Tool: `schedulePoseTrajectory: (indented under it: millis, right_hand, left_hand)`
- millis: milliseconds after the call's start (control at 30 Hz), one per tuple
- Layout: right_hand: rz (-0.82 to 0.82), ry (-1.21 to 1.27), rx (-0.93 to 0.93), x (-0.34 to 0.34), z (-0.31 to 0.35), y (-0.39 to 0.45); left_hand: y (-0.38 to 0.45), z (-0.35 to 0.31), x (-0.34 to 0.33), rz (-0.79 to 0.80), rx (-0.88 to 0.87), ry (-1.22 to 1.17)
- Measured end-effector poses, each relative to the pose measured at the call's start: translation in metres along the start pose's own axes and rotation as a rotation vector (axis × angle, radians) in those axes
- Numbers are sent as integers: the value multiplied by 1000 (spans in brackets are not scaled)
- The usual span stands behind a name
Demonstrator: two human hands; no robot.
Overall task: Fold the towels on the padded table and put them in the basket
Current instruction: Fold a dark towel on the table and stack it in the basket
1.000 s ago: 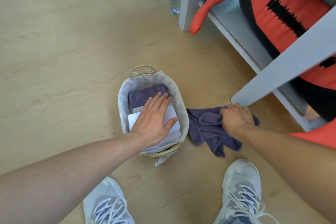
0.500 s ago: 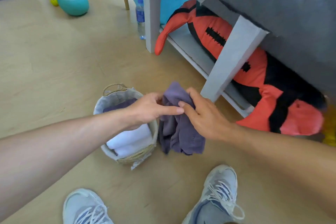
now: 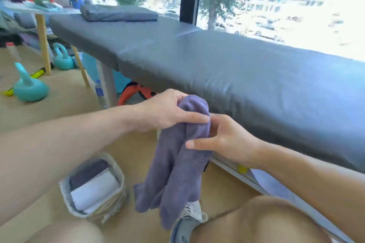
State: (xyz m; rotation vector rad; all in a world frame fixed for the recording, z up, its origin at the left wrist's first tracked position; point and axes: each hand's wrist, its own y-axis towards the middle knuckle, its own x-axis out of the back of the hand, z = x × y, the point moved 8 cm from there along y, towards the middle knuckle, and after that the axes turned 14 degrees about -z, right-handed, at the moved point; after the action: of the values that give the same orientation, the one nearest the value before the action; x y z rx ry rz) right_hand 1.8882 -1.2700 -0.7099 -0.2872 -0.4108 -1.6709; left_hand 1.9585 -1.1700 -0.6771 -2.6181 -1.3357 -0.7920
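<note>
— What have you got on the head camera?

— My left hand grips the top of a purple towel, thumb laid flat across the fabric, the other fingers wrapped over the bunched crown. My right hand sits just beside it at 3 o'clock, thumb pressed against the cloth's front; its fingers go behind the towel, so I cannot tell how tightly they curl. The towel hangs unfolded in the air, its loose corners dangling toward 6 o'clock, over a grey-white sneaker.

— And the basket?

— The woven basket stands on the wooden floor at 7 o'clock from the towel, apart from it. Inside lie a folded purple towel and a folded white towel, side by side and touching.

— The table?

— The grey padded table runs from 10 o'clock to 3 o'clock behind both hands, a grey cushion resting on its far end. Two teal kettlebells stand on the floor at 9 o'clock, and something orange-and-black shows beneath the table. A window with trees fills the 12 to 2 o'clock stretch, blurred.
</note>
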Motion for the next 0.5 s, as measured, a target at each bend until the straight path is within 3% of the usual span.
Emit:
schedulePoseTrajectory:
  millis: [100, 200, 333, 400, 500]
  right_hand:
    - [-241, -84, 16, 70, 18, -30]
    - [-374, -155, -14, 131, 37, -63]
    - [-300, -253, -133, 188, 73, -101]
    - [-337, -269, -167, 218, 83, -112]
    - [-304, -385, -199, 246, 88, -119]
  left_hand:
    - [9, -62, -18, 22, -83, -18]
    - [11, -109, -40, 122, -151, -4]
    - [15, -141, -67, 266, -170, -28]
    - [18, -153, -83, 352, -169, -32]
    - [29, -171, -105, 381, -180, -116]
